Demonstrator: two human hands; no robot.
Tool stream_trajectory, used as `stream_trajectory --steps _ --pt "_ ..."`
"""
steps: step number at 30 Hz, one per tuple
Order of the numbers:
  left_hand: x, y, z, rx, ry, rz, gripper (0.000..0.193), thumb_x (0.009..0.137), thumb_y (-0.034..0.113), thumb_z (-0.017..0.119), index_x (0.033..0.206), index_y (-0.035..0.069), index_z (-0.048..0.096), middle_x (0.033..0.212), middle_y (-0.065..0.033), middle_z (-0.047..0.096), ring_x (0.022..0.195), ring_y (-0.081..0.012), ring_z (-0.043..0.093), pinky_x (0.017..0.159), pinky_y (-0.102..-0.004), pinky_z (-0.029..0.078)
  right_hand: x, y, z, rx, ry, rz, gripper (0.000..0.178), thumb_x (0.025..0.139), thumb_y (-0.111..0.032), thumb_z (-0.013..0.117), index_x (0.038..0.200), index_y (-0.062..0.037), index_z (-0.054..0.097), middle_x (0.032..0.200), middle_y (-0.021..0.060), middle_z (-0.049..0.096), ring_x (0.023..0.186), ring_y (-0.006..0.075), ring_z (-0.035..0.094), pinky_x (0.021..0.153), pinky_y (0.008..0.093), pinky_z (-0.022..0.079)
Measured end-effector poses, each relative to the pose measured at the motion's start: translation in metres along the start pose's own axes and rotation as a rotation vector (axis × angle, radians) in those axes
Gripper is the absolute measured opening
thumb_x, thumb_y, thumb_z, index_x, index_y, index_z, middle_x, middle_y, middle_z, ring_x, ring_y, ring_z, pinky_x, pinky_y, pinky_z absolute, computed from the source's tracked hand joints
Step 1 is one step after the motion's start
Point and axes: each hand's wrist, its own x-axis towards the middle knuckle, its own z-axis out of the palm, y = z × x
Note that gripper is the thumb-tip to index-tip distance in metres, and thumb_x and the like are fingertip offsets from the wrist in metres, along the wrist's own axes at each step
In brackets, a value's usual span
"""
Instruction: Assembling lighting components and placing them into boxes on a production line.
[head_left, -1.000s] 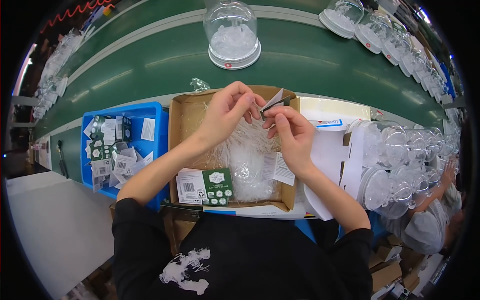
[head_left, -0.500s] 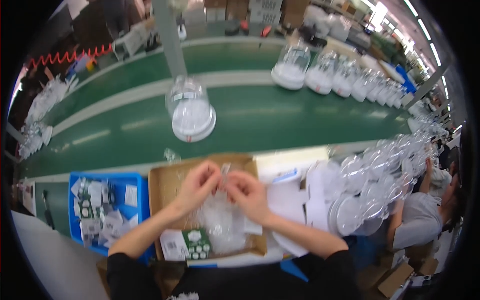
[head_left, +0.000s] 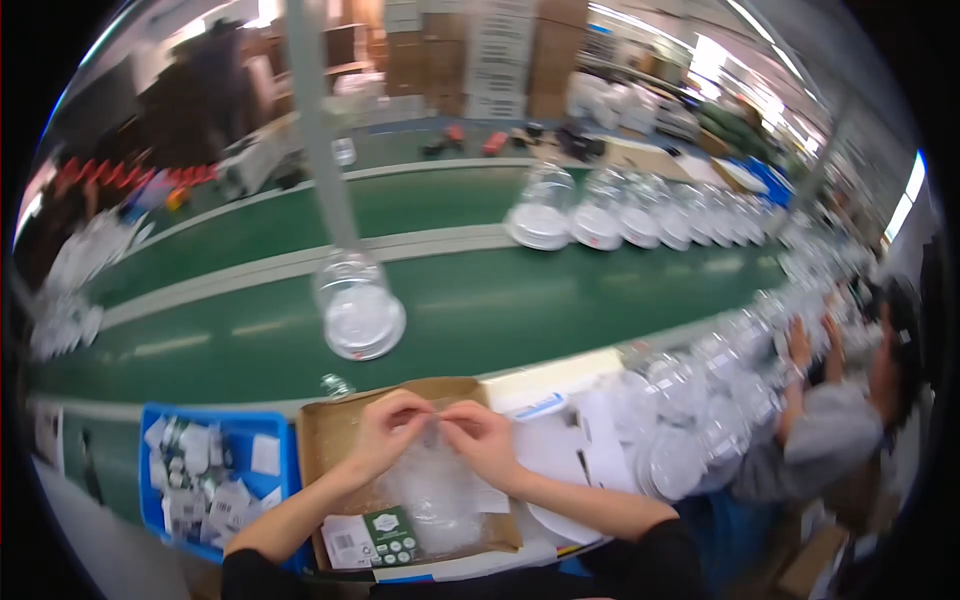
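My left hand [head_left: 388, 428] and my right hand [head_left: 478, 437] meet over an open cardboard box [head_left: 322, 435] low in the view. Their fingertips pinch a small clear plastic bag [head_left: 435, 433] between them. Below the hands, more clear plastic bags [head_left: 432, 495] lie heaped in the box. A green and white card packet [head_left: 390, 536] rests at the box's near edge. The picture is blurred, so what the small bag holds cannot be made out.
A blue tray [head_left: 277, 432] of small packets sits left of the box. A clear glass dome [head_left: 356, 306] stands on the green conveyor belt [head_left: 560, 300], with a row of domes [head_left: 640, 215] farther off. More domes [head_left: 700, 400] and white sheets [head_left: 560, 440] lie to the right, beside another person [head_left: 835, 425].
The view has swung upward and away, so my hands and the box now sit lower and smaller. Both hands stay together on the small clear bag over the box.
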Motion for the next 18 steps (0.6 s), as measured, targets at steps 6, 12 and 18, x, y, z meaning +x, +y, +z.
stream_trajectory --steps 6,12,18 --pt "-0.003 0.009 -0.002 0.094 0.076 -0.076 0.04 0.084 -0.006 0.063 0.122 0.001 0.052 0.086 -0.0016 0.058 0.078 -0.0074 0.057 0.07 -0.0203 0.047 0.016 0.015 0.006 0.137 -0.052 0.053 0.013 0.09 -0.01 0.066 0.099 -0.0014 0.063 0.083 0.0012 0.063 0.073 0.0059 0.059 0.061 0.021 0.047" --pt "0.003 0.007 0.007 0.064 0.06 -0.028 0.048 0.085 -0.006 0.062 0.13 0.001 0.047 0.084 -0.0031 0.058 0.08 -0.0095 0.058 0.075 -0.0211 0.048 0.008 -0.005 0.004 0.078 -0.004 -0.045 0.009 0.089 -0.004 0.064 0.097 -0.0011 0.062 0.079 0.0018 0.061 0.07 0.0068 0.059 0.06 0.0218 0.047" --pt "-0.004 0.005 0.006 0.102 0.06 -0.044 0.048 0.086 -0.008 0.06 0.131 0.001 0.047 0.084 -0.0013 0.056 0.079 -0.0072 0.055 0.076 -0.0194 0.044 0.006 0.0 0.007 0.14 -0.024 0.001 0.008 0.089 -0.004 0.064 0.096 -0.0009 0.061 0.082 0.002 0.061 0.069 0.007 0.058 0.059 0.022 0.047"
